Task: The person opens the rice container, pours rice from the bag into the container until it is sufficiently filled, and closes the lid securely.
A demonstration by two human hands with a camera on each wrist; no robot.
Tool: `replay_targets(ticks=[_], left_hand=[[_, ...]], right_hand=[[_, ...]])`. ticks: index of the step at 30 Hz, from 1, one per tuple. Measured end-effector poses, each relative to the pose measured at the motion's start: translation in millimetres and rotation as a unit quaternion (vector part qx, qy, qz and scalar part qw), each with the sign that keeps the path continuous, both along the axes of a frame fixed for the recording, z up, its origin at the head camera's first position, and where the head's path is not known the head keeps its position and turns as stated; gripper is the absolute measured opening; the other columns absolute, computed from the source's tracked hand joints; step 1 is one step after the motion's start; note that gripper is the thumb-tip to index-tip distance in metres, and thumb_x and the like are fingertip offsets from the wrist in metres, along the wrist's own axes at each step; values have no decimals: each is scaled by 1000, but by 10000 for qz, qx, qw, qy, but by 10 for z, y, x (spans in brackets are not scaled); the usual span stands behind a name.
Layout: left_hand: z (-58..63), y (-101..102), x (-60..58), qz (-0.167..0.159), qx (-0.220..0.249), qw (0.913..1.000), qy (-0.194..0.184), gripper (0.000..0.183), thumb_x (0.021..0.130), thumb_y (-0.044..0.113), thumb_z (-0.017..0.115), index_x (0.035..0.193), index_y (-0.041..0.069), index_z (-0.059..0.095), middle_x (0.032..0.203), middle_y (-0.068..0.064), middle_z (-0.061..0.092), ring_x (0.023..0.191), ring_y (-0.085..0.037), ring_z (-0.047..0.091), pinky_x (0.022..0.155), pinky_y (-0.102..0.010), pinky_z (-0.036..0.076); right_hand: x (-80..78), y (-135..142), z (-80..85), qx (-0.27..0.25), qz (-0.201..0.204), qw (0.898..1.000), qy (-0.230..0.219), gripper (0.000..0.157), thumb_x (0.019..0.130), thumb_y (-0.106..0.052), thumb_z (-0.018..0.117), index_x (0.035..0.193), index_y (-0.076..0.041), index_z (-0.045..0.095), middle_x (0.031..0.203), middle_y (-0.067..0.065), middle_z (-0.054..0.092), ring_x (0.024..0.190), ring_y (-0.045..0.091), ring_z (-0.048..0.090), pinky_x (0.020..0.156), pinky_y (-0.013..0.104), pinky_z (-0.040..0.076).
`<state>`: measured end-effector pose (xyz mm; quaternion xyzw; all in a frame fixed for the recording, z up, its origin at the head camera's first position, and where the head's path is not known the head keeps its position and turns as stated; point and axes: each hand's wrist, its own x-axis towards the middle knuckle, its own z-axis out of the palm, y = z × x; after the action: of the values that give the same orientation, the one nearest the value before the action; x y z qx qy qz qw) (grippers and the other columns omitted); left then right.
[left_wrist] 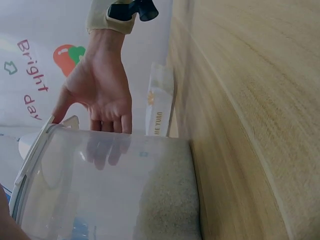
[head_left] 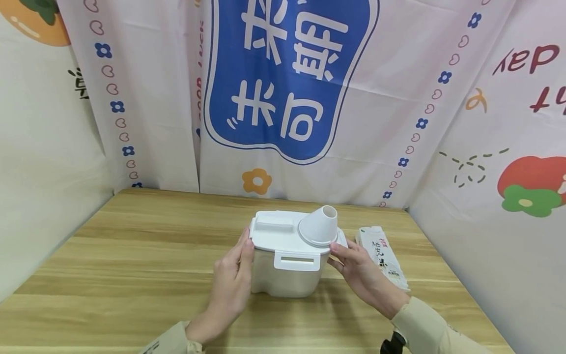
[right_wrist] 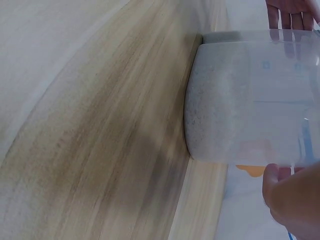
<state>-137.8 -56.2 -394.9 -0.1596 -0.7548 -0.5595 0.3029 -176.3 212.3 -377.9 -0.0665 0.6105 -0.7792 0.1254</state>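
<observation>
A translucent storage container (head_left: 285,282) stands on the table, with pale grain like rice (left_wrist: 170,200) in its lower part. Its white lid (head_left: 276,236) carries a raised bar and a cone-shaped cup (head_left: 320,227), and a slotted latch flap (head_left: 297,261) sticks out in front. My left hand (head_left: 231,275) holds the container's left side, thumb at the front corner near the lid. On the right side, my right hand (head_left: 362,273) grips the lid's edge, thumb on top and fingers below against the wall. Those fingers show through the clear side in the left wrist view.
A flat white printed package (head_left: 382,255) lies right of the container, behind my right hand. The wood-grain table (head_left: 132,275) is bounded by printed cloth at the back (head_left: 376,108) and on both sides.
</observation>
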Motion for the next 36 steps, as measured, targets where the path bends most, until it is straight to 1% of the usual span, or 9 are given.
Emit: replay_targets(ticks=[4,8,19,28,36], left_hand=[[9,7,8,32,-16,10000,-65,42,108,19,41,137,-11,47,142,-15,43,131,-25,43,105,-24,34],[6,13,17,41,-40,9999,-154,44,108,20,40,138,-10,46,143,-14,42,132,-23,42,105,-25,34],[15,28,37,91,-63,9994,-338,47,108,23,39,139,-12,43,144,-17,40,133,-24,40,107,-27,32],[8,40,44,135,-8,9991,-412,47,108,24,40,138,-13,44,144,-17,41,132,-23,40,106,-26,33],[11,46,54,165,-55,9987,-485,48,108,24,40,140,-12,43,145,-15,40,133,-23,40,107,-27,32]], right_hand=[[0,-8,4,1,-60,10000,-39,62,94,-15,57,148,3,33,142,11,47,128,22,46,111,43,32],[2,-6,6,14,-30,10000,-57,61,95,-14,55,148,3,32,140,10,48,127,22,46,111,42,31],[0,-1,1,-87,-76,9998,-190,61,94,-15,57,149,-2,34,143,10,46,129,23,44,112,43,31],[-7,-6,-6,-33,-74,9999,-142,62,94,-16,57,149,1,33,139,9,50,126,22,47,111,43,31],[-10,-2,-6,-70,-113,9996,-233,64,93,-16,59,150,-3,33,144,10,45,128,23,44,112,44,30]])
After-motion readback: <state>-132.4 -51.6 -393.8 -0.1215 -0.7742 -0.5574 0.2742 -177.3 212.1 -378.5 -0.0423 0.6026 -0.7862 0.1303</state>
